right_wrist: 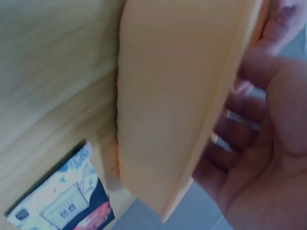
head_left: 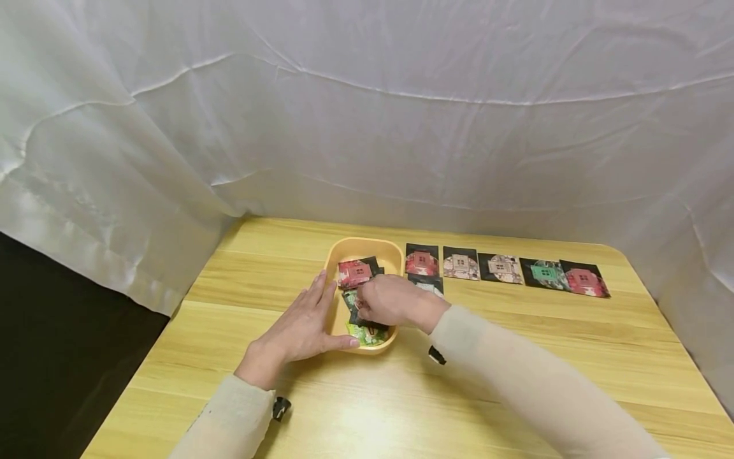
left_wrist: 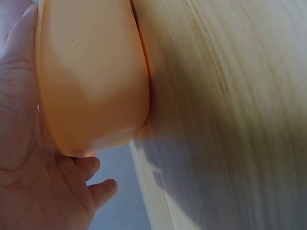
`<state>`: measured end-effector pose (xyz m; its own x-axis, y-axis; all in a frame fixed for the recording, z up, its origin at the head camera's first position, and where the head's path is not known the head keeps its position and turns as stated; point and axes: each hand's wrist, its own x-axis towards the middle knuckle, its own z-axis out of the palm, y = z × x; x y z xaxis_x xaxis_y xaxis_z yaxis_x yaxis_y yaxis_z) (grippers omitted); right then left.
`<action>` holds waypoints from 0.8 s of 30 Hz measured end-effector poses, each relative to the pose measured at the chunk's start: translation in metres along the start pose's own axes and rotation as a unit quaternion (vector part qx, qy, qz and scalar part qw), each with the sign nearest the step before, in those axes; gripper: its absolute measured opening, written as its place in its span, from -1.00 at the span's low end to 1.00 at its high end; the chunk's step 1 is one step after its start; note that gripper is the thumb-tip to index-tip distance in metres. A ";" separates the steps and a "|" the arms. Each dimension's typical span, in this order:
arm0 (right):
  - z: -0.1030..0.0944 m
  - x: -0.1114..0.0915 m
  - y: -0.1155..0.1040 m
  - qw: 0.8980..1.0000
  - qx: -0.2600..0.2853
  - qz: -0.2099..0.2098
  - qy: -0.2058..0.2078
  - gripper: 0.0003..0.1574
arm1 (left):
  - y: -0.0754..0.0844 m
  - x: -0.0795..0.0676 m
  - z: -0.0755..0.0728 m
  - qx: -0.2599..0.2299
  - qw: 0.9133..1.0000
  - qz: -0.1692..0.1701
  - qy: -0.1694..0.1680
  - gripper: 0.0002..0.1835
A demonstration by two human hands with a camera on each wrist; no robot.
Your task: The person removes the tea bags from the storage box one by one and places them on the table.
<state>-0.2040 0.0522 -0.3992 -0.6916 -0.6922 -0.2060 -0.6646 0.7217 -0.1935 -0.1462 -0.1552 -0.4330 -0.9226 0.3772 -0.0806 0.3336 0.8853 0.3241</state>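
A yellow-orange plastic tray [head_left: 350, 245] sits on the table with several small flat printed packets inside, among them a red-and-black packet [head_left: 354, 273] and a green one [head_left: 367, 334]. My left hand [head_left: 295, 328] rests along the tray's left rim, fingers straight and thumb over the near corner. Over the tray's right side, my right hand [head_left: 392, 299] reaches down with bent fingers onto the packets. Its fingertips are hidden, so whether they pinch a packet does not show. Seen from the right wrist, the tray's outer wall [right_wrist: 168, 96] stands beside the curled fingers.
Right of the tray, a row of similar packets runs along the back of the table: a red one [head_left: 422, 260], two beige ones, a green one [head_left: 543, 273] and another red one [head_left: 585, 279]. A pale packet [head_left: 426, 284] lies below the first. A white curtain [head_left: 401, 140] hangs behind.
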 end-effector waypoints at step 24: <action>0.015 0.016 -0.012 0.991 -0.040 0.111 -0.064 0.31 | 0.000 0.000 0.000 -0.015 1.000 -0.009 -0.009 0.36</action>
<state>-0.2024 0.0323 -0.4146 -0.7851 -0.5071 -0.3556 -0.5241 0.8499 -0.0549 -0.1459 -0.1548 -0.4330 -0.9248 0.3663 -0.1030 0.3110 0.8836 0.3502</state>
